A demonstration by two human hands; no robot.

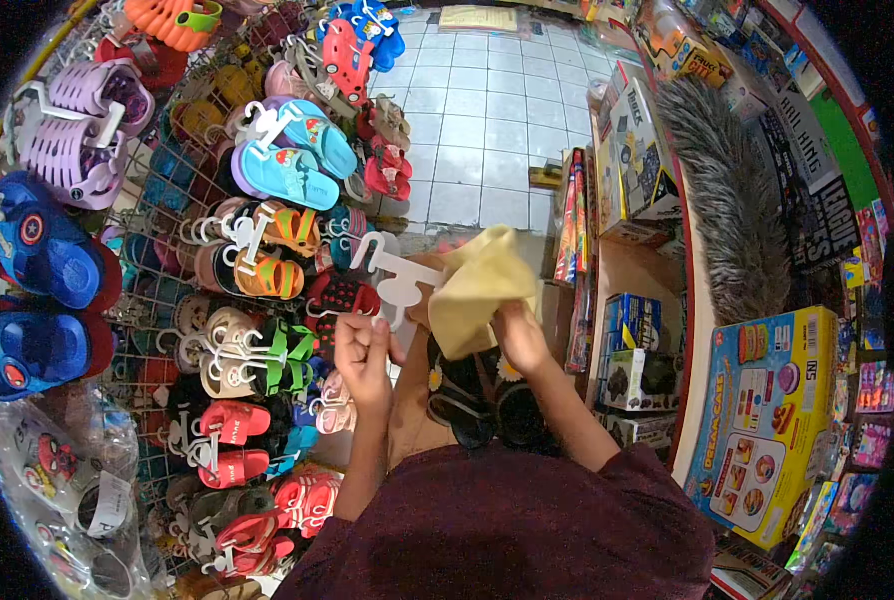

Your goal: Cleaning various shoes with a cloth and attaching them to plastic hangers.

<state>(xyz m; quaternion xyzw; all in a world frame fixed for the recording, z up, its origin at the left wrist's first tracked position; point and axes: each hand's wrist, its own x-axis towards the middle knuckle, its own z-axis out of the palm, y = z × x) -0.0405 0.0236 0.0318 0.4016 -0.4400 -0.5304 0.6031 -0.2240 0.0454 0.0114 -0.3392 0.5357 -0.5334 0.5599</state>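
Note:
My left hand (363, 364) pinches the lower end of a white plastic shoe hanger (398, 289) between thumb and fingers. The hanger is tilted, its hook towards the upper left, and no footwear shows on it. A pale yellow cloth (480, 289) is bunched in my right hand (520, 337). It overlaps the hanger's right end, so whether the two touch there is hidden. Below the cloth are the black sandals with daisy flowers (465, 409) on my feet.
On the left, a wire grid rack (163, 161) bears children's footwear, including light blue slides (289, 174) and blue slippers (38, 240). Shelves on the right hold toy boxes (766, 427) and a grey fluffy duster (724, 195). White floor tiles (484, 97) run ahead between them.

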